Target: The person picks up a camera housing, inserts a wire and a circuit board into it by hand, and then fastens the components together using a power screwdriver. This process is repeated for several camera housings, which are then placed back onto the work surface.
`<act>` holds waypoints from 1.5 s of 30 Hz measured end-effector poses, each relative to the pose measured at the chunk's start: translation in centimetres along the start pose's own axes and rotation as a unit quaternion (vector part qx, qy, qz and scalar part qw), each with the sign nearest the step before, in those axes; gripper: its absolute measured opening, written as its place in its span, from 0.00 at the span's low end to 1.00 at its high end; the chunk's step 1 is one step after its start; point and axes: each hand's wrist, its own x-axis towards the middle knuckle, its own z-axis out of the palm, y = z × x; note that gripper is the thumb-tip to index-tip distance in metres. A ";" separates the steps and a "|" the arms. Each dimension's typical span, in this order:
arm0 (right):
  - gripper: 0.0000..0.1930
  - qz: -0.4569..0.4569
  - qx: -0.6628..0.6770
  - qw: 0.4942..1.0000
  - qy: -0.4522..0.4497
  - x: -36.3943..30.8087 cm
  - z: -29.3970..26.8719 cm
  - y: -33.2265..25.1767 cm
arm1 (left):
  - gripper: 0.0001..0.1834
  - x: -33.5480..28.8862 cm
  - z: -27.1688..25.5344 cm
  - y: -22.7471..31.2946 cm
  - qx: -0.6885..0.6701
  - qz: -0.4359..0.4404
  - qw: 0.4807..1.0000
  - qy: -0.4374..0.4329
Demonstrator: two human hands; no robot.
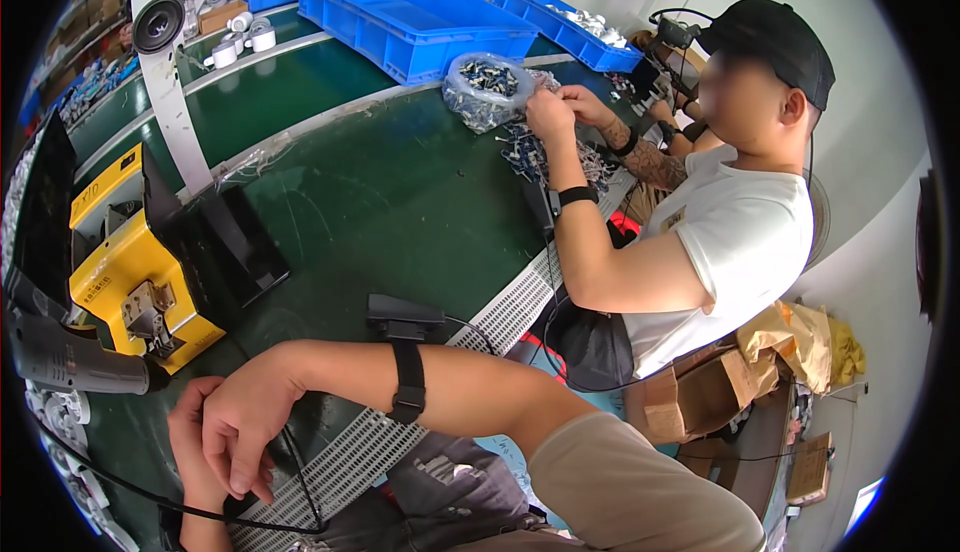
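Observation:
My right hand [243, 420] hangs loosely across my left hand [188, 432] at the lower left, beside the yellow bench machine [150, 272]. The right fingers are bent downward with gaps between them, and nothing shows in them. Most of my left hand's fingers are hidden behind the right hand. Around my right forearm goes a black strap [408, 382] with a dark device [402, 314] on it. A grey heat-gun-like tool [85, 357] lies left of my hands, next to the machine's base.
At right, a person in a white shirt [740, 222] handles small parts by a clear plastic bag [485, 92]. A loose pile of wired parts [530, 157] lies near them. Blue crates [400, 22] stand at the back. Black cables [130, 492] cross below my hands; a post [172, 102] rises behind the machine.

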 end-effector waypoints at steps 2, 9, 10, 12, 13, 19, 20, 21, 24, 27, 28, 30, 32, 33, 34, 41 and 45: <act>0.12 0.002 -0.004 1.000 0.007 -0.3 0.1 -0.1 | 0.11 0.1 0.1 -0.1 -0.005 -0.001 1.000 -0.003; 0.13 0.003 0.004 1.000 -0.001 0.1 -0.1 0.3 | 0.11 -0.1 0.1 -0.1 0.006 -0.015 1.000 0.010; 0.13 0.006 0.008 1.000 -0.002 0.0 -0.2 0.4 | 0.11 0.0 0.2 -0.1 0.004 -0.016 1.000 0.009; 0.13 0.007 0.003 1.000 0.000 0.0 -0.1 0.4 | 0.11 0.1 0.2 0.1 0.000 -0.023 1.000 0.003; 0.13 0.006 -0.004 1.000 0.001 0.1 0.0 0.2 | 0.11 0.1 0.1 0.2 0.001 -0.022 1.000 0.005; 0.13 0.008 0.002 1.000 -0.003 0.2 -0.2 0.3 | 0.11 0.1 0.0 -0.2 -0.012 -0.021 1.000 0.006; 0.13 0.008 0.001 1.000 -0.003 0.2 -0.2 0.2 | 0.11 0.2 -0.1 0.0 0.000 -0.008 1.000 0.004; 0.13 0.012 -0.002 1.000 0.000 0.1 -0.1 0.1 | 0.11 0.1 0.0 0.0 0.012 0.004 1.000 0.001; 0.12 0.015 -0.011 1.000 0.003 -0.1 0.0 0.0 | 0.11 0.0 0.3 0.0 -0.007 0.000 1.000 0.012; 0.12 0.008 -0.018 1.000 0.001 0.1 0.0 0.2 | 0.11 0.0 0.0 -0.3 0.030 0.008 1.000 0.003; 0.12 0.002 -0.018 1.000 0.001 0.1 0.0 0.2 | 0.11 0.1 -0.1 -0.5 0.030 0.008 0.999 0.004; 0.12 0.009 -0.014 1.000 0.002 0.0 0.1 0.0 | 0.11 0.1 -0.1 -0.7 0.014 0.000 1.000 0.007; 0.12 0.016 -0.010 1.000 0.003 0.0 0.1 -0.1 | 0.11 0.1 -0.1 -0.6 0.025 0.004 1.000 0.004; 0.12 0.013 -0.015 1.000 0.000 0.0 0.0 0.0 | 0.12 0.1 -0.2 -0.5 0.035 0.007 0.999 0.000; 0.13 0.011 -0.020 1.000 -0.002 0.1 0.0 0.0 | 0.12 0.0 -0.1 -0.4 0.035 0.006 0.999 0.000; 0.13 0.019 -0.017 1.000 0.001 0.0 0.0 0.0 | 0.12 0.1 0.0 -0.4 0.030 0.005 1.000 0.002; 0.13 0.014 -0.023 1.000 -0.002 0.1 -0.1 0.2 | 0.12 0.1 -0.1 -0.5 0.046 0.008 0.999 0.006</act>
